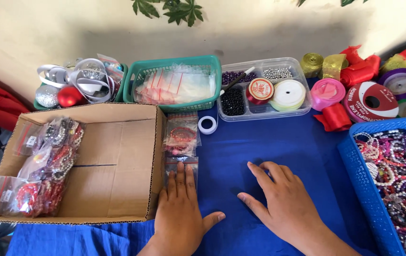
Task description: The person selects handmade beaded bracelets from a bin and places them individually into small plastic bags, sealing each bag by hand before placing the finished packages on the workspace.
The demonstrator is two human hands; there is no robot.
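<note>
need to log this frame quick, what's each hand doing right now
Left hand: open, flat, fingertips on a small clear zip bag beside the cardboard box.
Right hand: open, empty, resting on the blue tablecloth.

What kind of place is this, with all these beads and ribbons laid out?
Probably a small craft or jewellery-packing table. A blue basket holds beaded bracelets, ribbon rolls sit at the back, and a cardboard box holds bagged bracelets.

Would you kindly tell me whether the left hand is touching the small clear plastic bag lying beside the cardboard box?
Touching. The head view shows the left hand lying flat, its fingers resting directly on the small clear plastic bag on the blue tablecloth.
</note>
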